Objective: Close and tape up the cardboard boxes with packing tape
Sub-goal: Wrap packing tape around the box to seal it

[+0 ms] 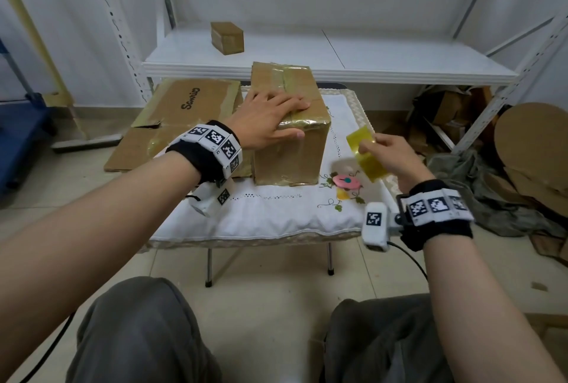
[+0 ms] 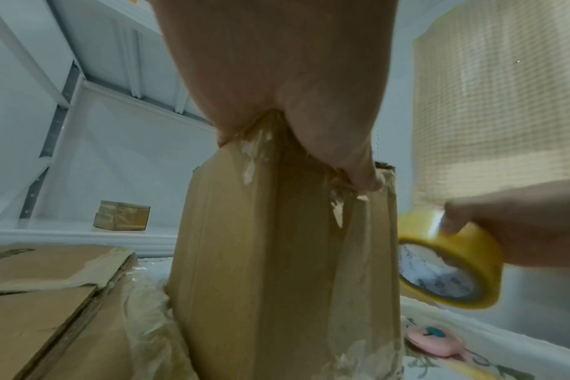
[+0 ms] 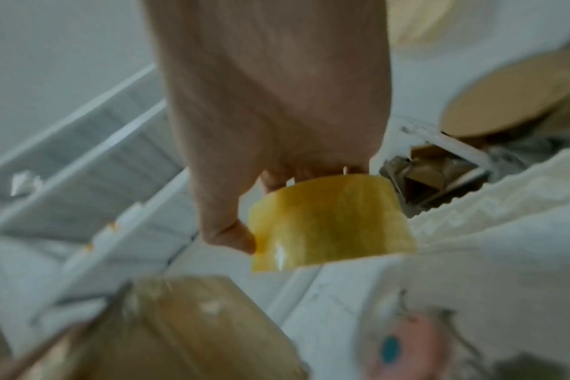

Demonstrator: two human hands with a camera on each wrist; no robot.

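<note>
My left grip (image 1: 270, 115) lies spread flat on the closed cardboard box (image 1: 292, 149), pinning its flaps; just right of it, my right grip (image 1: 388, 152) pinches the tape roll (image 2: 449, 264), ready to seal.

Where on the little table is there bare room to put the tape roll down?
Bare cloth lies along the near edge of the table, in front of the box. Right of the box it is crowded: the pink cutter lies there, below the tape roll.
</note>
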